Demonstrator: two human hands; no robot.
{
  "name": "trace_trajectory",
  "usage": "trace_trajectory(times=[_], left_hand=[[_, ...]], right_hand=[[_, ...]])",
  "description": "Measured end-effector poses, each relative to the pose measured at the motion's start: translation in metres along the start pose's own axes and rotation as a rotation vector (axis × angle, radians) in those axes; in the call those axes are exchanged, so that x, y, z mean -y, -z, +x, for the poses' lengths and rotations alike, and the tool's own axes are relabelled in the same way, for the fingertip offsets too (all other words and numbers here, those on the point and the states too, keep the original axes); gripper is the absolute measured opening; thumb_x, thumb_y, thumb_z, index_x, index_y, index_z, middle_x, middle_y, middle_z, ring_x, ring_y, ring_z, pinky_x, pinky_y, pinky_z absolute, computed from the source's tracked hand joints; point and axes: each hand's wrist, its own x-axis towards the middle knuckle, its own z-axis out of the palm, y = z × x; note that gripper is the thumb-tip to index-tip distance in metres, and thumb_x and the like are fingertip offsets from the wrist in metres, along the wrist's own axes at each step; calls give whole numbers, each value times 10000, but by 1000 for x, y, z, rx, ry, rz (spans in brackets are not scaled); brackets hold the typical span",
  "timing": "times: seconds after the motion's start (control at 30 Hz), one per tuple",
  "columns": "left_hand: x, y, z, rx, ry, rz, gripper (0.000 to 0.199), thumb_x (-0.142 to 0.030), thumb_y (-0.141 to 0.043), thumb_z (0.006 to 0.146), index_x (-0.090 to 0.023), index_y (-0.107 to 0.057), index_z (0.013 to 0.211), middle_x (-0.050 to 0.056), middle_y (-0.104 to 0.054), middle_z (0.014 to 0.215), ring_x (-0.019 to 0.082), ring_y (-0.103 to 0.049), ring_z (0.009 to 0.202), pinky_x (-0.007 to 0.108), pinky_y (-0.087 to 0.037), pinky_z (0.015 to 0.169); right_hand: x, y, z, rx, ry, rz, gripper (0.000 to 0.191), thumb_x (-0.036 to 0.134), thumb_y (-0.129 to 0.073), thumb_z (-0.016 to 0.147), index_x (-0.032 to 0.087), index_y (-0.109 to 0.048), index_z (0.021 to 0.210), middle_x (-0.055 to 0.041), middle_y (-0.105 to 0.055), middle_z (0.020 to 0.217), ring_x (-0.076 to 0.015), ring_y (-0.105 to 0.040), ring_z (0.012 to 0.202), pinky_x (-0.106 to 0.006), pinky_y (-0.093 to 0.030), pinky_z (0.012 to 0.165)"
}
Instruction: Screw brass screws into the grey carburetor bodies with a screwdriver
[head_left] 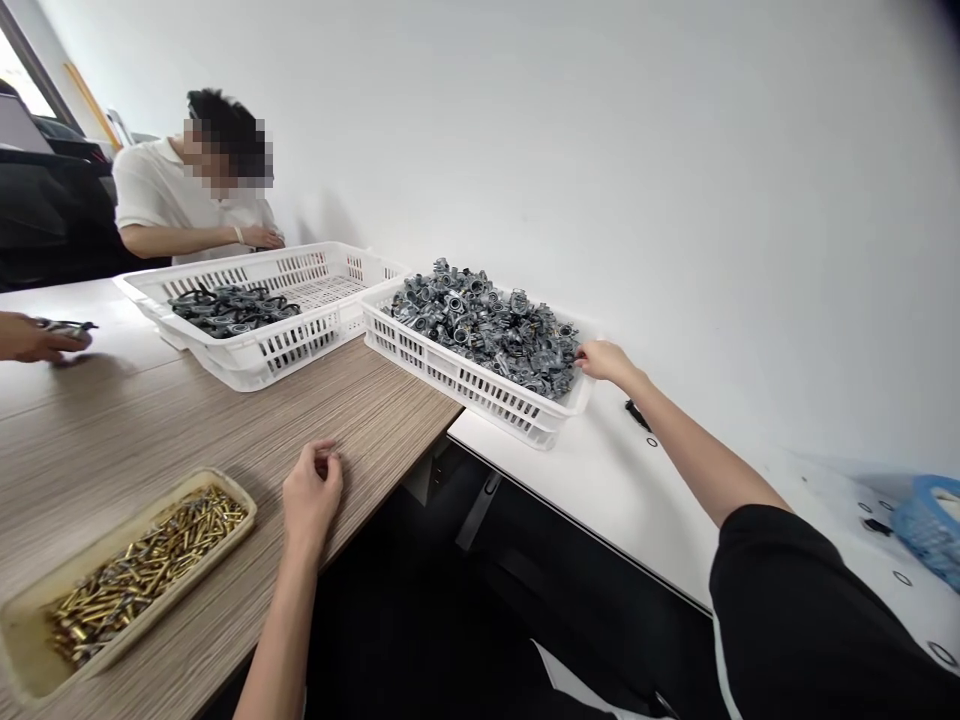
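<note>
Right hand (606,362) is at the 3 o'clock end of the white basket (457,377) of metal parts (487,325), fingers narrow (can't tell if they've got one). Left hand (311,495) is loosely curled, contents unclear, brass pins (154,570) around its 8 o'clock.

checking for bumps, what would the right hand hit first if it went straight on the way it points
Most likely the grey parts heaped in the basket: the right hand points at them from its right end. Whether the fingertips already touch one is unclear.
</note>
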Motion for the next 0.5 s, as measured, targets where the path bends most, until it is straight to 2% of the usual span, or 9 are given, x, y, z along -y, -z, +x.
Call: trace_trajectory(times=[0.17, 0.5], left_hand=[[3, 1, 1, 9, 17, 3, 282, -370, -538, 891, -221, -652, 1101, 44, -743, 905, 235, -707, 877, 360, -513, 848], [5, 0, 1, 2, -2, 13, 279, -367, -539, 883, -213, -651, 1087, 41, -732, 882, 227, -697, 831, 356, -516, 827]], right_hand=[[7, -9, 6, -17, -3, 45, 331, 422, -614, 979, 158, -661, 1172, -90, -662, 1221, -224, -635, 1108, -458, -513, 971], [23, -25, 13, -50, -60, 106, 332, 413, -621, 977, 157, -655, 1187, -93, -656, 1220, -228, -634, 1108, -464, -520, 970]])
